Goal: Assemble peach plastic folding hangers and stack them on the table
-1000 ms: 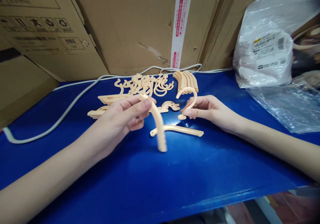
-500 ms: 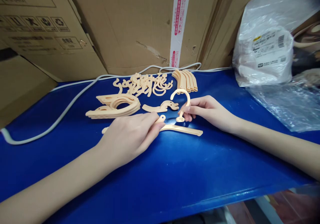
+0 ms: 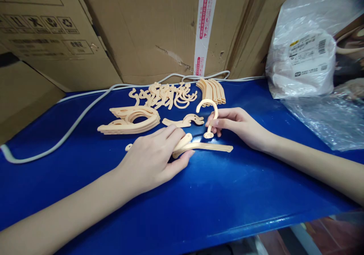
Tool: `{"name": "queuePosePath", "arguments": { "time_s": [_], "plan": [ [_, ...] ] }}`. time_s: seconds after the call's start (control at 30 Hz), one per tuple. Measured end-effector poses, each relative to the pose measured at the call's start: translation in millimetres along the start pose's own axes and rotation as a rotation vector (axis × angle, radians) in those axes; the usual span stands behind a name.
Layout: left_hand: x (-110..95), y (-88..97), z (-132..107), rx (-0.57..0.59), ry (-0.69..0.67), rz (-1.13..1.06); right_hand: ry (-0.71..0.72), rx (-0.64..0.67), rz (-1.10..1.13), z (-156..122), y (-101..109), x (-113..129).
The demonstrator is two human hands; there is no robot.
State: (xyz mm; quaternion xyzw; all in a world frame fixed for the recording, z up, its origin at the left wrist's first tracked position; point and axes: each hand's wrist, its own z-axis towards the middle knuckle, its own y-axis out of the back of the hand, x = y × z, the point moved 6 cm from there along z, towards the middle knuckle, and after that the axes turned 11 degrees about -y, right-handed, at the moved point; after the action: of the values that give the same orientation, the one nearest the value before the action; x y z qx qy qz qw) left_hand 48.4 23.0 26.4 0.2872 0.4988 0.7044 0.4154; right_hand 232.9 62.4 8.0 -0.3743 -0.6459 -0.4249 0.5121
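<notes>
My left hand (image 3: 152, 158) lies palm down on the blue table (image 3: 199, 205), its fingers pinching a peach plastic hanger arm (image 3: 183, 142) that crosses a second arm piece (image 3: 210, 147). My right hand (image 3: 237, 124) pinches a peach plastic hook (image 3: 209, 112) upright, its round foot just above the second arm's near end. A stack of curved hanger arms (image 3: 131, 120) lies left of both hands. A single shaped piece (image 3: 184, 121) rests between the stack and the hook.
A heap of hooks (image 3: 166, 95) and a row of curved pieces (image 3: 212, 90) sit farther back. A white cable (image 3: 74, 124) runs along the left. Cardboard boxes (image 3: 159, 31) wall the back. Plastic bags (image 3: 304, 61) fill the right.
My left hand has brought the hanger arm down from upright to flat on the table, over the other arm. My right hand has kept the hook, shifting it slightly.
</notes>
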Motion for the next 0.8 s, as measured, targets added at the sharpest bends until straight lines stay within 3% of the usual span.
{"name": "queuePosePath", "arguments": {
  "time_s": [0.13, 0.4, 0.8],
  "plan": [
    [-1.1, 5.5, 1.6, -0.075, -0.011, -0.075, -0.042, 0.017, 0.106, 0.0, -2.3, -2.2],
    [-4.0, 8.6, 4.8, -0.128, -0.088, 0.059, -0.101, 0.056, 0.266, 2.1, -2.9, -7.3],
    [-1.7, 0.5, 4.7, -0.043, -0.059, -0.001, -0.130, -0.002, 0.349, 3.8, 1.9, -9.0]
  ]
}}
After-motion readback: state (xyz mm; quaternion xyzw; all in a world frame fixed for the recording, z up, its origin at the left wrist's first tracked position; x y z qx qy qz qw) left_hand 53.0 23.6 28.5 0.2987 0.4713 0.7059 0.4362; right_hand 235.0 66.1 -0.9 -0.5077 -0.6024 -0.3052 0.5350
